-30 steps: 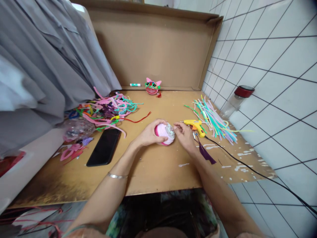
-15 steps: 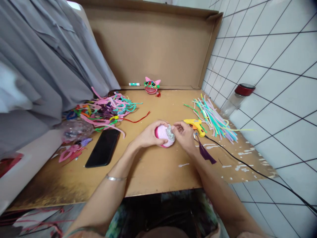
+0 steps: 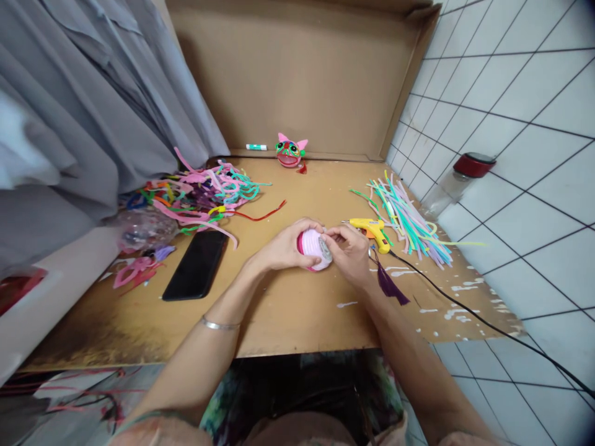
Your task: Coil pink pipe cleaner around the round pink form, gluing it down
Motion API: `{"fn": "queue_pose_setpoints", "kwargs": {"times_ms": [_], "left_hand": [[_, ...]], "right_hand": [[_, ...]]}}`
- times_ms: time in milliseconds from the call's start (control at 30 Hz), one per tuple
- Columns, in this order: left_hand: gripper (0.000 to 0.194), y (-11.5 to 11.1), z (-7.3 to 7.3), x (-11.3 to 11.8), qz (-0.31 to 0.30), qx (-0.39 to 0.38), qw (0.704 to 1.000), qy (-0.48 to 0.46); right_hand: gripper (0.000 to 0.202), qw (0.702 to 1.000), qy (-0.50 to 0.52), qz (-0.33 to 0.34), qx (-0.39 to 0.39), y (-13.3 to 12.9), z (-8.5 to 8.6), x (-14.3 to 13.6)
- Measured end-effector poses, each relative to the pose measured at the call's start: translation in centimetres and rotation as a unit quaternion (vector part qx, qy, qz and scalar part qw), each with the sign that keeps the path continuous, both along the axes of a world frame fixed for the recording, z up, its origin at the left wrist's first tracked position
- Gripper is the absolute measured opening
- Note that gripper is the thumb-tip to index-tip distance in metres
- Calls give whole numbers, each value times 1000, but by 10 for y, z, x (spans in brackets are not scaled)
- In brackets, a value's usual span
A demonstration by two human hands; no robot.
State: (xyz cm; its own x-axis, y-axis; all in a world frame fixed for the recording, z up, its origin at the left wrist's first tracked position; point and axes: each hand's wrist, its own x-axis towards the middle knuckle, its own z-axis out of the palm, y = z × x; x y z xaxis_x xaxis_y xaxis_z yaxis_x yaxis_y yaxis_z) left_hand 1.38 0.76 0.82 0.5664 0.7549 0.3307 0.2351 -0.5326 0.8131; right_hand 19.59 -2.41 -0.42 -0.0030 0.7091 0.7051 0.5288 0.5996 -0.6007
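Observation:
My left hand is wrapped around a small pale-pink ball wound in rows like pipe cleaner, with a darker pink band along its left side. A grey fuzzy patch covers the ball's right end. Thumb and fingertips of my right hand are pinched together against that patch; whatever lies between them is too small to make out. Close by on the right lies a yellow glue gun, its nozzle pointing left. Below it a purple tassel rests on the table.
A tangle of coloured pipe cleaners and a black phone lie left. Straight pipe cleaners and a red-lidded jar are right. A pink-eared animal head and glue stick sit behind. A black cord trails right.
My view has shifted slightly. The ball has turned a little in my left hand, so less of the grey patch shows. My right fingertips remain pinched at it.

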Motion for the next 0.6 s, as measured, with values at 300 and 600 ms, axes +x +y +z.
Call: {"fn": "queue_pose_setpoints", "kwargs": {"times_ms": [300,600], "left_hand": [[49,-3,4,1,1,0,1000,7],[52,-1,2,0,-3,5,1000,20]], "right_hand": [[11,1000,2,6,-10,0,0,1],[13,998,38,11,-47,2,-3,0]]}}
